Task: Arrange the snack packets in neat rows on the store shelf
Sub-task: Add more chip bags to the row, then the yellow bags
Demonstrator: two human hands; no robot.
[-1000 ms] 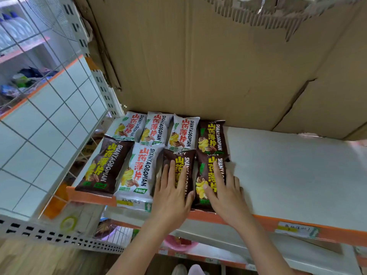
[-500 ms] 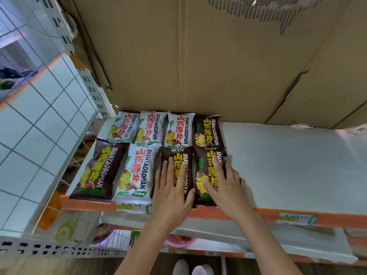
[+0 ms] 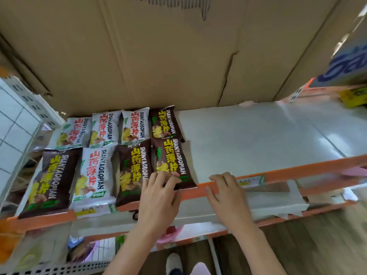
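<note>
Two rows of snack packets lie at the left end of the white shelf. The back row holds three white packets and one brown packet. The front row has a brown packet, a white one and two more brown ones. My left hand rests its fingertips on the near end of the rightmost front brown packet. My right hand lies with its fingers over the orange shelf lip, to the right of the packets, holding nothing.
Brown cardboard backs the shelf. The bare white shelf surface stretches to the right of the packets. A price label sits on the lip by my right hand. A white grid panel closes the left side. Another shelf runs below.
My right hand has come off the rightmost brown packet and moved right onto the shelf lip. My left hand has slid right and nearer, onto that packet's near end. The view has swung right.
</note>
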